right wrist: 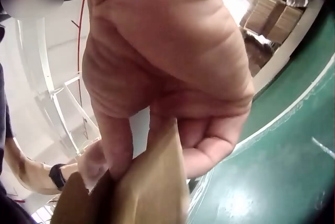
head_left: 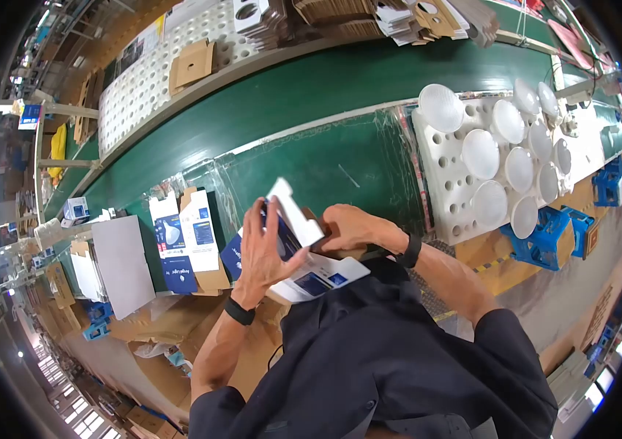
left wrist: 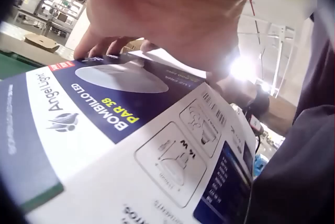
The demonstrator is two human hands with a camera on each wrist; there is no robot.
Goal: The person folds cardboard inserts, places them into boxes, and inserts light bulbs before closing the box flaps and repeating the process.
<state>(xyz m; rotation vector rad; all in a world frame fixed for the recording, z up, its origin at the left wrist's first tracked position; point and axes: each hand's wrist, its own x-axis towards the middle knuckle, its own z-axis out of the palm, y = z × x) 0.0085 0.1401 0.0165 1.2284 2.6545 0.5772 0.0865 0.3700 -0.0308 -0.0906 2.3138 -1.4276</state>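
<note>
In the head view a blue and white printed bulb box (head_left: 308, 283) is held in front of the person's body. The left hand (head_left: 258, 252) grips it from the left, fingers spread over its top edge; the left wrist view shows the hand (left wrist: 167, 19) above the printed box faces (left wrist: 104, 103). At the box's other end, the right hand (head_left: 353, 228) pinches brown cardboard. Its thumb and curled fingers lie around the folded cardboard (right wrist: 157, 182) in the right wrist view, with the hand (right wrist: 167, 61) above it. How far the cardboard sits inside the box is hidden.
A perforated white tray (head_left: 454, 228) with several white bulbs (head_left: 485, 154) stands at the right. Flat printed boxes (head_left: 179, 245) and a grey sheet (head_left: 122, 263) lie at the left. Cardboard stacks (head_left: 336, 14) line the far shelf. Blue stools (head_left: 541, 245) stand beside the green bench (head_left: 326, 161).
</note>
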